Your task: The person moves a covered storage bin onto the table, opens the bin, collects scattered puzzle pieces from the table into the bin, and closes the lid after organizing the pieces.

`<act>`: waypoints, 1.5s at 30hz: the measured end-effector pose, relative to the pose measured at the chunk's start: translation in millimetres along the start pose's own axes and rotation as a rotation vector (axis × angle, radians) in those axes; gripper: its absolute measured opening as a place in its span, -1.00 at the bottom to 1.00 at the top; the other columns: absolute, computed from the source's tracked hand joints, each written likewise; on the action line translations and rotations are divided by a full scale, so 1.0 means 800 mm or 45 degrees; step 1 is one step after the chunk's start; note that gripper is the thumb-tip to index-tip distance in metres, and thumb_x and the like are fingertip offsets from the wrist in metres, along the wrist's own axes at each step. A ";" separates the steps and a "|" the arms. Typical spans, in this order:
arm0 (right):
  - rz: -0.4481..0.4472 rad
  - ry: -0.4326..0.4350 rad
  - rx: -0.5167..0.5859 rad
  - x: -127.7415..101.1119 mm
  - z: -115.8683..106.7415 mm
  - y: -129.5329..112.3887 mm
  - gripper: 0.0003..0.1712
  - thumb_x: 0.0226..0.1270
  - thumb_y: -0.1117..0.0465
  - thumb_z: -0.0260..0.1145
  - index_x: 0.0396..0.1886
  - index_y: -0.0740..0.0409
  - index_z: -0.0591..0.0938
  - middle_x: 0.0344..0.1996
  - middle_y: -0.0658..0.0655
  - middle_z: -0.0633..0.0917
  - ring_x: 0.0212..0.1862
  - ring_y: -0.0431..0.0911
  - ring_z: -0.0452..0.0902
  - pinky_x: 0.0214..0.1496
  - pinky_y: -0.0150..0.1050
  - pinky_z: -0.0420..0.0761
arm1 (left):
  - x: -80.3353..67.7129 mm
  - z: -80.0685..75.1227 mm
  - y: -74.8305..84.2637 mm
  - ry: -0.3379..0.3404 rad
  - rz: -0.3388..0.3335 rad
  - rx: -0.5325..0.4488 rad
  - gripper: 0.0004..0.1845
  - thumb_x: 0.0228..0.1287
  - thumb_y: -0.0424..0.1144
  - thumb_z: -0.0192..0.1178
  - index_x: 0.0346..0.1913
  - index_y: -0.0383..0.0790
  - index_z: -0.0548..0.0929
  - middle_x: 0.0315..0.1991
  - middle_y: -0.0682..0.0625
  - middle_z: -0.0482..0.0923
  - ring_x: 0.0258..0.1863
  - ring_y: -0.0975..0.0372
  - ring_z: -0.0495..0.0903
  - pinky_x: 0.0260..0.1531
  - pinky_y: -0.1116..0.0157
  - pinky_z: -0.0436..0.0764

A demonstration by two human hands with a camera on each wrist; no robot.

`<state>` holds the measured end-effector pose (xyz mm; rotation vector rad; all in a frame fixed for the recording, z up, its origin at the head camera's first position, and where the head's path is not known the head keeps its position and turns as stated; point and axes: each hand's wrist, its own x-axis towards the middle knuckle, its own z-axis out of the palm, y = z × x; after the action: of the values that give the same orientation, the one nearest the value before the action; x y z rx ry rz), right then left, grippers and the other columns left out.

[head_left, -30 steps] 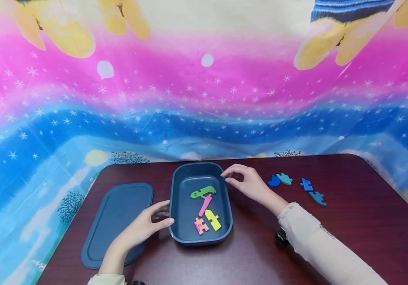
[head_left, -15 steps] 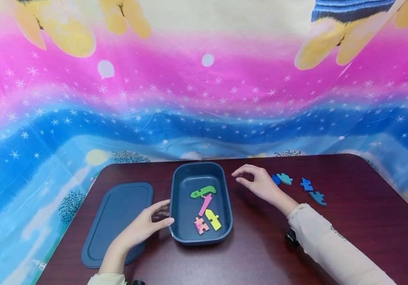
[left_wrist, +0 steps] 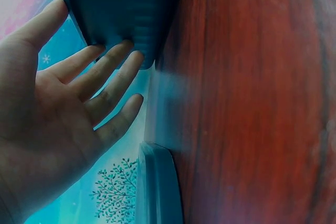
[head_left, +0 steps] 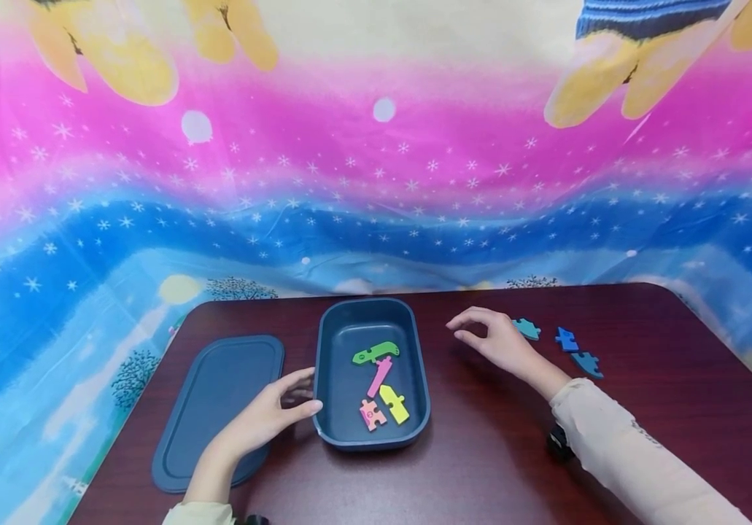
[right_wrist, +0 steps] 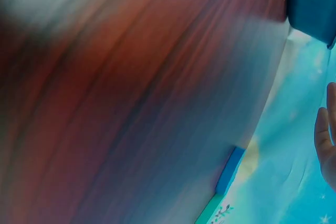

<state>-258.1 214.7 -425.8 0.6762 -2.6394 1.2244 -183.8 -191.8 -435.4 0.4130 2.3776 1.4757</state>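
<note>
While the left hand [head_left: 264, 423] rests with relaxed, spread fingers against the near left wall of the dark blue tray [head_left: 326, 350], the right hand [head_left: 495, 339] hovers low over the bench [head_left: 481, 452], loosely open and holding nothing. It is between the tray and three blue puzzle pieces [head_left: 567, 340] that lie flat on the wood at the right; the teal piece [head_left: 526, 329] is just beside its knuckles. In the tray lie a green piece [head_left: 376, 354], a pink piece [head_left: 378, 376], a yellow piece [head_left: 394, 404] and a small pink one [head_left: 371, 415]. The flat lid [head_left: 218, 408] lies on the bench to the left of the tray.

The pieces look thin, light and stiff, probably foam or painted wood, so they should not break. Because they lie flat, I think a pinch on two opposite edges with thumb and forefinger is best. The tray looks rigid, and one hand on its wall seems enough to keep it steady.
</note>
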 end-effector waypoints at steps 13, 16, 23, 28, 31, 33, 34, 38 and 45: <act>0.034 -0.047 -0.098 -0.017 -0.025 0.027 -0.80 0.36 0.31 0.35 -0.04 0.13 0.73 -0.10 0.01 0.70 -0.02 -0.02 0.60 0.04 0.12 0.58 | 0.000 0.001 0.003 0.044 -0.004 -0.002 -0.27 0.38 -0.13 0.27 0.51 -0.18 0.23 0.31 -0.20 0.42 0.24 -0.03 0.45 0.21 -0.09 0.42; 0.037 -0.039 -0.125 -0.021 -0.031 0.032 -0.80 0.35 0.33 0.35 -0.05 0.13 0.73 -0.12 0.01 0.70 -0.07 -0.04 0.61 -0.02 0.05 0.61 | 0.000 0.001 0.004 0.048 -0.006 0.003 -0.27 0.37 -0.12 0.28 0.51 -0.18 0.24 0.31 -0.19 0.42 0.24 -0.02 0.45 0.20 -0.07 0.43; 0.039 -0.035 -0.184 -0.029 -0.044 0.042 -0.79 0.35 0.35 0.35 -0.05 0.13 0.72 -0.15 0.00 0.70 -0.15 -0.08 0.60 -0.18 -0.22 0.60 | 0.001 0.002 0.004 0.059 -0.007 0.009 -0.27 0.36 -0.12 0.29 0.50 -0.19 0.25 0.30 -0.19 0.43 0.24 -0.02 0.45 0.21 -0.08 0.42; 0.035 -0.028 -0.215 -0.033 -0.051 0.049 -0.79 0.34 0.35 0.36 -0.06 0.13 0.73 -0.16 0.00 0.70 -0.15 -0.10 0.60 -0.18 -0.22 0.60 | 0.001 0.002 0.003 0.060 -0.004 0.009 -0.27 0.36 -0.12 0.30 0.49 -0.20 0.26 0.30 -0.19 0.44 0.23 -0.02 0.46 0.22 -0.09 0.41; 0.034 -0.019 -0.226 -0.035 -0.053 0.055 -0.79 0.33 0.35 0.37 -0.06 0.13 0.73 -0.13 0.03 0.70 -0.18 -0.11 0.60 -0.21 -0.22 0.59 | 0.001 0.002 0.003 0.059 -0.006 0.007 -0.27 0.36 -0.12 0.29 0.49 -0.21 0.26 0.30 -0.19 0.44 0.23 -0.02 0.46 0.22 -0.09 0.42; 0.053 -0.016 -0.224 -0.035 -0.055 0.059 -0.79 0.33 0.35 0.37 -0.06 0.14 0.73 -0.11 0.07 0.71 -0.21 -0.10 0.59 -0.22 -0.24 0.58 | 0.001 0.002 0.004 0.059 -0.008 0.005 -0.27 0.36 -0.12 0.30 0.49 -0.21 0.26 0.30 -0.19 0.44 0.23 -0.02 0.46 0.21 -0.08 0.42; 0.070 -0.016 -0.223 -0.036 -0.056 0.061 -0.79 0.32 0.35 0.37 -0.06 0.14 0.73 -0.11 0.07 0.71 -0.22 -0.09 0.58 -0.22 -0.24 0.58 | 0.001 0.001 0.004 0.057 -0.010 0.004 -0.27 0.36 -0.12 0.29 0.49 -0.21 0.26 0.30 -0.19 0.44 0.23 -0.02 0.46 0.21 -0.08 0.42; 0.161 -0.037 -0.217 -0.037 -0.061 0.067 -0.77 0.33 0.36 0.36 -0.04 0.15 0.72 -0.10 0.11 0.71 -0.23 -0.06 0.59 -0.21 -0.21 0.59 | 0.000 0.001 0.003 0.050 -0.009 0.003 -0.27 0.36 -0.12 0.29 0.49 -0.20 0.25 0.29 -0.18 0.44 0.23 -0.02 0.46 0.21 -0.08 0.42; 0.214 -0.073 -0.194 -0.036 -0.067 0.073 -0.76 0.33 0.37 0.35 -0.02 0.16 0.71 -0.16 0.12 0.71 -0.26 -0.06 0.60 -0.20 -0.22 0.61 | -0.001 0.001 0.003 0.035 -0.012 -0.007 -0.28 0.37 -0.12 0.28 0.50 -0.21 0.24 0.29 -0.19 0.44 0.22 -0.02 0.46 0.20 -0.05 0.43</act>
<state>-262.3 297.6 -440.2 0.4807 -2.8508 1.0419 -182.6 -190.8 -433.6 0.3821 2.3928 1.4933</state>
